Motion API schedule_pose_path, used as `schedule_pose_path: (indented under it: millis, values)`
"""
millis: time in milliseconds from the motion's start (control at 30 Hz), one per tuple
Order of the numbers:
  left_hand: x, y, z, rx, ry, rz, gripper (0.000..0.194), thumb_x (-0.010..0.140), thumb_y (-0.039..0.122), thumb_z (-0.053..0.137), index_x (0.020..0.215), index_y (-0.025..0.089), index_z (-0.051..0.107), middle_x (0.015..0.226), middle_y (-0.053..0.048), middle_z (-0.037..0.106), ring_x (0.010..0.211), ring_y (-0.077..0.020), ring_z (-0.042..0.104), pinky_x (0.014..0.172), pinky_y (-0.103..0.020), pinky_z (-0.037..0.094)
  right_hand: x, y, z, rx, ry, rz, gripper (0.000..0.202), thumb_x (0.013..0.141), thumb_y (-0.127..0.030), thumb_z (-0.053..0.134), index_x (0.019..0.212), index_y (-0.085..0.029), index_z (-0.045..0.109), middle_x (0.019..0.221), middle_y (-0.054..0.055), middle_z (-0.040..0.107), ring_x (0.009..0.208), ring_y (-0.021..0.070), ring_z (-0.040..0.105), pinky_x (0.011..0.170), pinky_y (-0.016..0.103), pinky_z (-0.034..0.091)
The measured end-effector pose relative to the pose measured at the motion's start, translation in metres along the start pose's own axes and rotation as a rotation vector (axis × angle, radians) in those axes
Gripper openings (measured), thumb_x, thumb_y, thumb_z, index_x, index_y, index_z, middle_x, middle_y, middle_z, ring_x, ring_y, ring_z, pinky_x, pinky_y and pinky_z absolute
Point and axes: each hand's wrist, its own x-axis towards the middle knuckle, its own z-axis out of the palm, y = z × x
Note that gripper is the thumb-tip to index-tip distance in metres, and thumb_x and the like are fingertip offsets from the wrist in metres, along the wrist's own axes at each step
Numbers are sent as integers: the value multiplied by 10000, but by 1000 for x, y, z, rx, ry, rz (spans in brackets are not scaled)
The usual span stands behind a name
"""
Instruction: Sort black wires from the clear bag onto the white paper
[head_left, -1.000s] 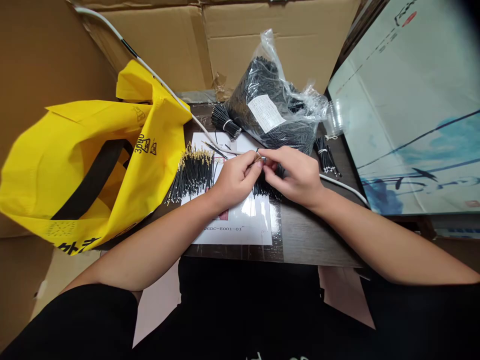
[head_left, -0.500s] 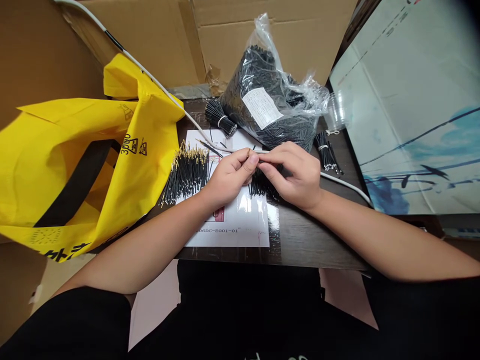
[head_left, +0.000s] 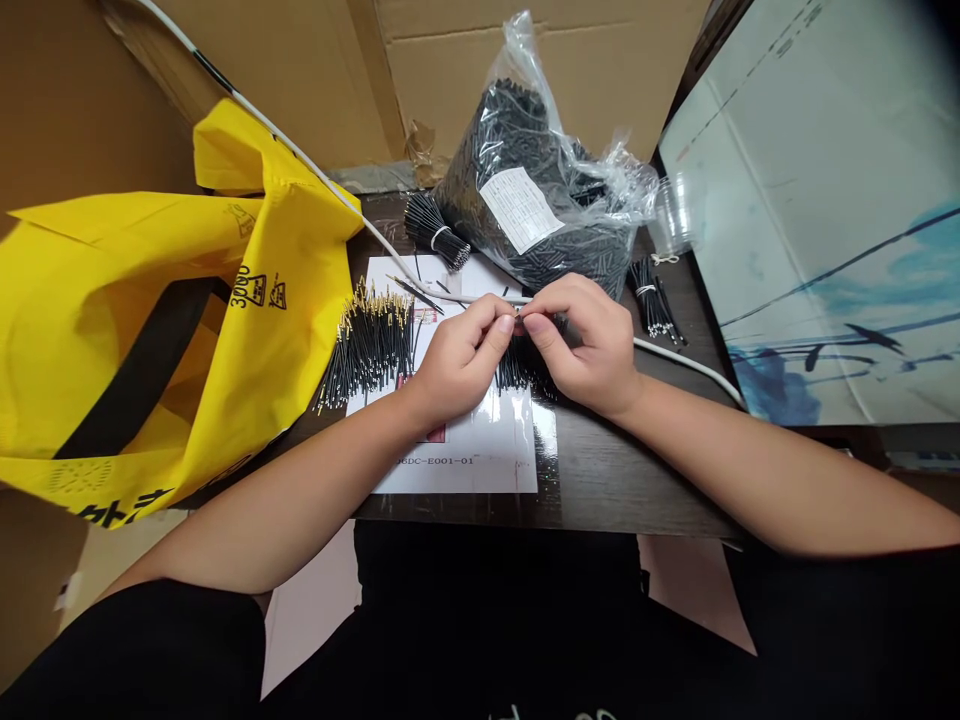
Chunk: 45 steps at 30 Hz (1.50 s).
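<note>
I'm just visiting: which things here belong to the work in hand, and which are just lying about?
Likely part of the work:
small piece, too tiny to identify, at the fingertips of the left hand and right hand
loose black wires with gold tips
clear plastic bag of black pieces
white printed sheet

Probably just lying about:
yellow bag with black strap
white cable
clear plastic cup

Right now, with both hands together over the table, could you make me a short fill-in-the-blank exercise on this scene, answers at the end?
1. The large bag with a black strap is ____ in colour.
2. The label on the clear plastic bag is ____.
3. Compared with the right hand, the person's ____ is nearer the pile of gold-tipped black wires.
4. The code on the printed sheet ends in E001-____.

Missing words: yellow; white; left hand; 01.
</note>
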Motion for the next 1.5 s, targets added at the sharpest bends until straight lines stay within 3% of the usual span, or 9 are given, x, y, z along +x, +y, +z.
schedule_pose_path:
  millis: [267,433,567,767,967,1167,1500]
  values:
    - [3,1,-1,57,7,21,223,1018,347,515,921,183,632,784,-14,646,683,-119,545,639,-258,441,1,-1,-1,-9,73,4,62,971,-213,594,930,-218,641,822,7,682,789,149,629,751,337,506]
    - [3,1,-1,93,2,36,216,1009,339,528,901,183,631,719,4,596,636,-113,496,608,-251,421,1,-1,-2,1,45,13,56,968,-214,605,937,-217,651,845,10,695,796,147,631,751,336,511]
    - [3,3,-1,72,-7,45,201,1009,313,528,922,175,645,808,-19,666,702,-116,565,659,-249,458,1,0,-3,-6,92,8,54,963,-206,611,932,-218,653,817,3,685,785,145,630,738,331,508]
    - [4,2,-1,101,3,42,214,1006,339,534,918,182,648,780,-15,654,682,-123,552,649,-262,462,0,0,-3,27,27,33,71,973,-224,605,934,-209,662,831,9,693,771,137,622,730,321,505]
    - [4,2,0,52,10,49,203,1012,323,536,952,178,665,899,-37,721,795,-133,631,733,-267,496,1,0,-4,23,74,43,66,974,-210,603,944,-209,662,815,-2,687,773,132,623,731,316,493]
    - [3,1,-1,66,18,42,202,1006,338,542,946,187,662,852,-28,701,736,-131,596,701,-275,484,-1,2,-3,64,8,97,78,972,-236,613,932,-204,672,823,11,683,768,136,623,717,316,498]
    - [3,3,-1,70,38,26,208,1008,328,543,974,188,694,932,-45,753,809,-139,655,754,-277,515,1,1,-5,-5,60,98,119,991,-270,579,925,-212,660,802,5,661,744,133,596,698,315,471]
